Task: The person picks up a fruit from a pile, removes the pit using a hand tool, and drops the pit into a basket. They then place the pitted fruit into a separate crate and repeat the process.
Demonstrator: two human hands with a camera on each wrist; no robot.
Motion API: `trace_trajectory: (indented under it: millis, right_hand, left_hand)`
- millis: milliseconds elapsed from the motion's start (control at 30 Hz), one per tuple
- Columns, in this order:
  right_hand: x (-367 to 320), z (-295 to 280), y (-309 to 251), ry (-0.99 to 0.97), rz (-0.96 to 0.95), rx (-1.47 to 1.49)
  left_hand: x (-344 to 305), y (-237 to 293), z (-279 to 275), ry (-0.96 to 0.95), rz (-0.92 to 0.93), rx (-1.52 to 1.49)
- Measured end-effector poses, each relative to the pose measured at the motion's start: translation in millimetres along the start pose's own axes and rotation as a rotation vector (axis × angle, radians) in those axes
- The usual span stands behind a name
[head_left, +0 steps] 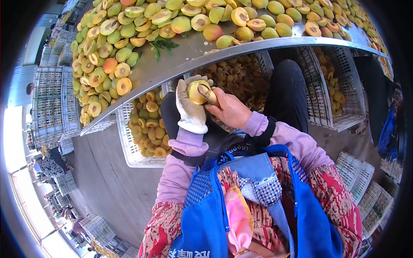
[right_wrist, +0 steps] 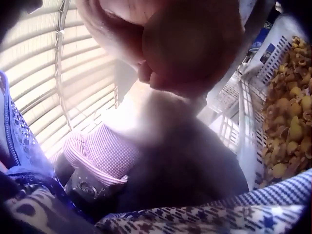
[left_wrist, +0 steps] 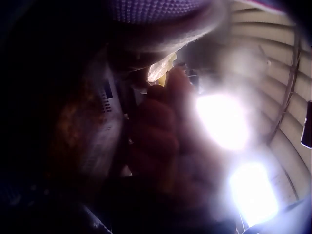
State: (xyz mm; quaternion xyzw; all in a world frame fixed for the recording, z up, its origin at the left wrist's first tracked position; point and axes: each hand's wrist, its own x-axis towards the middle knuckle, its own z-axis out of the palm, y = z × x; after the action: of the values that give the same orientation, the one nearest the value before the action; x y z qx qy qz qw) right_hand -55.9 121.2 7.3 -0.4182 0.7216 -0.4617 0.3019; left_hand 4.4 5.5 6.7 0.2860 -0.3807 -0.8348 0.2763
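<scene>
The metal desk (head_left: 157, 71) over there has a shiny rim (head_left: 241, 48) and carries a broad heap of fruit (head_left: 200, 22), green, yellow and orange, many pieces cut open. Green leaves (head_left: 163, 44) lie among them, near the rim.

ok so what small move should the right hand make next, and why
Probably ease the tool gently around the fruit while the left hand holds steady. The right hand grips the tool with its curved metal at the fruit, and the gloved left hand cups the fruit, so it looks well supported.
</scene>
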Motion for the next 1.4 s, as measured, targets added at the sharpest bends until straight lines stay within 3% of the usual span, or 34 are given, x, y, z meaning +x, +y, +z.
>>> trace_trajectory:
  millis: [233,400,467,567,700,767,800,900,967,1067,1133,1200,1267,1367,1400]
  right_hand:
    - [6,1,-9,0.022,0.072,-0.088]
    - [5,4,-4,-0.001,0.046,-0.080]
    - [9,2,-1,-0.062,0.063,-0.111]
    - [11,-2,3,-0.123,0.083,-0.167]
    - [9,-3,18,-0.155,0.098,-0.170]
    - [13,-4,18,-0.160,0.099,-0.067]
    - [14,-6,16,-0.159,0.088,-0.063]
    - [10,-17,16,-0.282,0.040,-0.043]
    - [8,-24,15,-0.334,0.078,-0.146]
    - [7,-27,18,-0.378,0.080,-0.249]
    - [10,-29,22,-0.353,0.035,-0.255]
    - [12,-30,27,-0.363,0.056,-0.103]
    - [11,-31,24,-0.385,0.021,-0.167]
    - [8,-35,13,-0.428,0.046,-0.291]
    - [6,-36,10,-0.455,0.101,-0.353]
  left_hand:
    - [2,1,6,-0.063,0.109,0.036]
    - [2,1,6,0.053,0.158,0.142]
    - [3,5,7,0.078,0.115,0.100]
    - [12,11,0,0.018,-0.127,0.082]
    - [14,3,-1,-0.059,-0.211,0.103]
    - [12,-2,6,0.009,-0.002,0.062]
    - [15,-6,-1,-0.064,0.072,0.136]
    - [6,4,-6,-0.084,-0.033,0.307]
    - [12,2,-13,-0.193,-0.242,0.321]
    - [14,2,-16,-0.224,-0.351,0.171]
    - [6,1,-15,-0.238,-0.325,0.082]
    - [0,-14,-11,-0.226,0.047,0.228]
    - [-4,-10,-6,-0.145,0.043,0.190]
    - [-1,3,-3,-0.099,-0.306,0.253]
    - [-1,3,-4,-0.100,-0.313,0.251]
